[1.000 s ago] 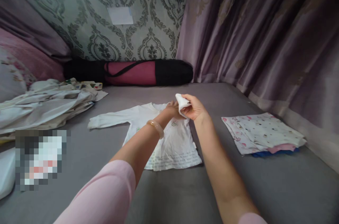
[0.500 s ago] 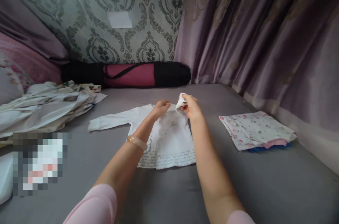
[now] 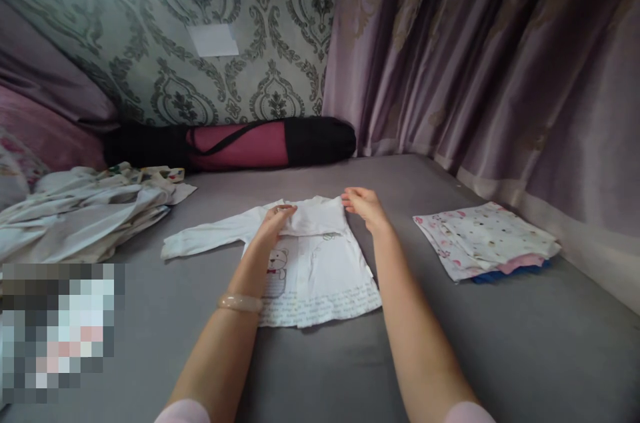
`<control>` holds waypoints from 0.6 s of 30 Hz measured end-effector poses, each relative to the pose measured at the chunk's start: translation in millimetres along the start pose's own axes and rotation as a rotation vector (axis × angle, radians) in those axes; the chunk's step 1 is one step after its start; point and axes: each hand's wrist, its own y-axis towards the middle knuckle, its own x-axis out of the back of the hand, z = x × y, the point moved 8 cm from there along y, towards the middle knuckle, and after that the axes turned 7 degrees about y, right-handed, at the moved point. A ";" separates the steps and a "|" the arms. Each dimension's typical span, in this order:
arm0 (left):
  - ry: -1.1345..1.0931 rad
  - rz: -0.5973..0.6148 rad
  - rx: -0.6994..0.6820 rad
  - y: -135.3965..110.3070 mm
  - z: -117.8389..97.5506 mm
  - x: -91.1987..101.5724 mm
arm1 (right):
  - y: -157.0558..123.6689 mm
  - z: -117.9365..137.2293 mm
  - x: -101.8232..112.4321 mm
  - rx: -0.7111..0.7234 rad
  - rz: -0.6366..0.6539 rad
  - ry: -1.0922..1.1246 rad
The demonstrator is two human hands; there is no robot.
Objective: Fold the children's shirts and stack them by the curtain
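Observation:
A small white long-sleeved shirt (image 3: 320,276) with a bear print and a band of lettering lies flat on the grey sheet. One sleeve (image 3: 315,219) is folded across its chest; the other (image 3: 205,239) stretches out to the left. My left hand (image 3: 277,219), a bangle on its wrist, rests on the shirt near the end of the folded sleeve, fingers extended and partly hidden. At the shirt's right shoulder is my right hand (image 3: 369,206), its fingers apart and their tips at the fabric edge, with nothing in its grasp.
Folded printed cloths (image 3: 485,239) are stacked at the right. A loose heap of light clothes (image 3: 90,209) lies at the left, above a blurred-out patch (image 3: 65,336). Along the wall is a long black and maroon bag (image 3: 240,145); purple curtains (image 3: 450,63) hang at the right.
The right sleeve, held up by my right hand before, now lies across the shirt's chest. My right hand has let go of it. My left hand has moved left and slightly down.

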 end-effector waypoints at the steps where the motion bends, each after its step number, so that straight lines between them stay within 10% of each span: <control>1: 0.021 -0.011 -0.024 -0.1 -1.5 0.3 | 6.2 -6.5 9.9 -0.002 -0.038 -0.050; 18: 0.289 0.015 -0.338 -8.5 -24.5 -1.5 | 4.1 -30.5 -19.1 0.104 -0.241 -0.850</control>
